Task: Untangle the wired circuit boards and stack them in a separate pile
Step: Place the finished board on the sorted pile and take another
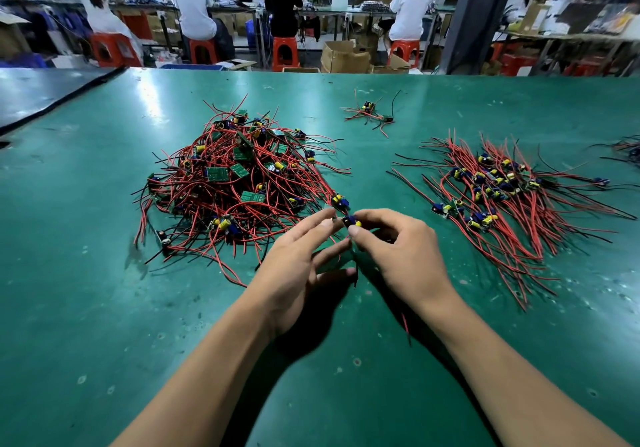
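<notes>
Right hand (398, 249) pinches board (351, 220) beside tangled pile (235, 176).

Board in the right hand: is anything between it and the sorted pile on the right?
Nothing visible. The right hand pinches the board, and only bare green mat lies between it and the sorted pile. Whether its wires are caught in the tangled pile, I cannot tell.

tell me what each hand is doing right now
left hand: open, fingers straight.
right hand: pinching a small circuit board between thumb and forefinger.
</notes>
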### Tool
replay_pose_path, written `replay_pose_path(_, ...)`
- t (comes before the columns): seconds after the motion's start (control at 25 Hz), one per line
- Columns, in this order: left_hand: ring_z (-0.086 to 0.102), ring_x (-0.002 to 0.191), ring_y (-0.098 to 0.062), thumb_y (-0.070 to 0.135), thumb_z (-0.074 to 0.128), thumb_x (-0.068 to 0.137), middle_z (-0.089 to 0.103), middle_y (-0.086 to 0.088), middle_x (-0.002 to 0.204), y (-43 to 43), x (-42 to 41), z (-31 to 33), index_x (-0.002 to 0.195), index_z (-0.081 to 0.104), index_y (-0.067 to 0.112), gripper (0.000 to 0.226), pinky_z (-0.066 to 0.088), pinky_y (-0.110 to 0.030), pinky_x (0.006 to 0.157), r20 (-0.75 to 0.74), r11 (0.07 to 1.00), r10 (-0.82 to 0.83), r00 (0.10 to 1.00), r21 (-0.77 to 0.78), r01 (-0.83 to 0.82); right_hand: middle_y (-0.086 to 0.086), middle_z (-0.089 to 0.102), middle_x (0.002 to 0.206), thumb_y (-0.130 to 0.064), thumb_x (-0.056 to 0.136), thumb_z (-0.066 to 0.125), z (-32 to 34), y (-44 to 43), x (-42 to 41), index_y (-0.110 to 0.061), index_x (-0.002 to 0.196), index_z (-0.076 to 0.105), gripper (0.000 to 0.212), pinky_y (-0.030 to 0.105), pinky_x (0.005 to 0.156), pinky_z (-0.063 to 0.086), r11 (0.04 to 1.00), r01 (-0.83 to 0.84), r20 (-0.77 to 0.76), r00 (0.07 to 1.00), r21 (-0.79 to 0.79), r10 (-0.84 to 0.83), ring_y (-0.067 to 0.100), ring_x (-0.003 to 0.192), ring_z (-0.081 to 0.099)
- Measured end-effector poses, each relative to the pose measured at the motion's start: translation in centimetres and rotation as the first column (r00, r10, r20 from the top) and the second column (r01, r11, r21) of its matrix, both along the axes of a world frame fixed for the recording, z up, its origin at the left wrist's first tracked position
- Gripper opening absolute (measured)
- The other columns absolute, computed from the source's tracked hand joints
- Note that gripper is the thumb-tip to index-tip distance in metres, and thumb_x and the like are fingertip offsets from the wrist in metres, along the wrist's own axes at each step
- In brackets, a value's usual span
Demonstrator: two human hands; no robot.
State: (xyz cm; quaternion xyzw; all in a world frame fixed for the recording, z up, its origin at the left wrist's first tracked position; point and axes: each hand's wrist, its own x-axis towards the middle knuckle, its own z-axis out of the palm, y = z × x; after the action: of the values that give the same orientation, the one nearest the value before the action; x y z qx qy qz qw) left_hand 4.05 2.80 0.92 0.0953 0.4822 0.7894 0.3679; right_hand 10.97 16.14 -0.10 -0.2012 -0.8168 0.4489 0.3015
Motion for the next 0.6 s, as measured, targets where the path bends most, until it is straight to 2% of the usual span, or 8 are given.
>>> replay_pose_path(0.08, 0.067, 0.109, -0.024, 0.014, 0.054, 0.098, 0.068, -0.003, 0.122, -0.1, 0.1, -0.2, 0.124, 0.061, 0.016, 0.028, 0.056, -0.052, 0.083, -0.103, 0.997, 0.003, 0.995, -0.077, -0.011, -0.012, 0.076, 0.088, -0.025, 0.082, 0.079, 0.0, 1.2, -0.1, -0.019, 0.1, 0.078, 0.018, 0.019, 0.081, 0.053, 0.997, 0.083, -0.01, 0.997, 0.001, -0.083, 0.001, 0.08, 0.069)
replay_pose_path(0.16, 0.069, 0.096, -0.022, 0.007, 0.056, 0.097, 0.067, -0.006, 0.118, -0.3, 0.3, -0.5, 0.118, 0.063, 0.015, 0.024, 0.058, -0.053, 0.08, -0.323, 0.98, -0.017, 0.946, -0.191, -0.048, -0.014, 0.073, 0.082, -0.026, 0.083, 0.078, 0.1, 2.8, 0.2, -0.019, 0.099, 0.078, 0.018, 0.01, 0.073, 0.047, 0.974, 0.22, 0.004, 0.975, 0.055, -0.221, 0.005, 0.077, 0.068)
replay_pose_path(0.28, 0.067, 0.069, -0.016, 0.004, 0.063, 0.091, 0.072, 0.0, 0.102, -0.5, 0.6, -1.0, 0.11, 0.067, 0.016, 0.023, 0.056, -0.031, 0.058, -0.605, 0.944, -0.076, 0.793, -0.298, -0.137, -0.001, 0.073, 0.094, -0.029, 0.085, 0.075, -0.2, 5.4, 1.4, -0.018, 0.106, 0.075, 0.024, 0.027, 0.083, 0.049, 0.917, 0.327, 0.177, 0.912, 0.228, -0.37, 0.021, 0.092, 0.067)
replay_pose_path(0.36, 0.055, 0.055, -0.005, 0.011, 0.07, 0.087, 0.07, 0.017, 0.083, -0.4, 0.7, -1.4, 0.105, 0.07, 0.02, 0.021, 0.047, -0.017, 0.057, -0.733, 0.912, -0.093, 0.674, -0.334, -0.238, 0.006, 0.069, 0.11, -0.031, 0.086, 0.074, -0.3, 5.8, 1.7, -0.017, 0.117, 0.071, 0.034, 0.037, 0.093, 0.048, 0.871, 0.321, 0.246, 0.871, 0.373, -0.426, 0.028, 0.102, 0.062)
replay_pose_path(0.44, 0.046, 0.052, 0.001, 0.019, 0.075, 0.083, 0.063, 0.024, 0.076, -0.3, 0.8, -1.6, 0.107, 0.071, 0.023, 0.024, 0.038, -0.009, 0.06, -0.837, 0.876, -0.128, 0.531, -0.347, -0.336, 0.006, 0.066, 0.113, -0.026, 0.086, 0.074, -0.2, 5.0, 1.2, -0.015, 0.12, 0.07, 0.036, 0.035, 0.093, 0.049, 0.887, 0.23, 0.154, 0.937, 0.4, -0.312, 0.025, 0.098, 0.062)
replay_pose_path(0.48, 0.047, 0.057, 0.003, 0.024, 0.075, 0.083, 0.063, 0.021, 0.084, -0.2, 0.8, -1.6, 0.11, 0.071, 0.024, 0.027, 0.037, -0.009, 0.064, -0.87, 0.862, -0.168, 0.464, -0.358, -0.36, 0.004, 0.067, 0.111, -0.022, 0.087, 0.074, -0.2, 4.3, 0.9, -0.014, 0.117, 0.071, 0.032, 0.032, 0.09, 0.05, 0.915, 0.137, 0.117, 0.974, 0.379, -0.194, 0.021, 0.092, 0.063)
replay_pose_path(0.52, 0.049, 0.064, 0.006, 0.028, 0.074, 0.084, 0.062, 0.016, 0.096, -0.1, 0.8, -1.7, 0.114, 0.071, 0.026, 0.03, 0.038, -0.012, 0.071, -0.887, 0.849, -0.213, 0.41, -0.376, -0.372, 0.003, 0.067, 0.109, -0.02, 0.087, 0.073, -0.4, 3.7, 0.5, -0.014, 0.114, 0.073, 0.027, 0.031, 0.089, 0.051, 0.93, 0.036, 0.128, 0.988, 0.365, -0.088, 0.018, 0.09, 0.064)
replay_pose_path(0.6, 0.054, 0.085, 0.002, 0.033, 0.071, 0.086, 0.06, 0.007, 0.108, 0.1, 0.7, -2.0, 0.119, 0.069, 0.029, 0.033, 0.041, -0.02, 0.085, -0.889, 0.82, -0.283, 0.361, -0.419, -0.389, 0.004, 0.067, 0.113, -0.022, 0.09, 0.07, -1.3, 3.0, 0.0, -0.013, 0.114, 0.073, 0.026, 0.032, 0.097, 0.047, 0.921, -0.087, 0.237, 0.972, 0.379, -0.006, 0.02, 0.101, 0.063)
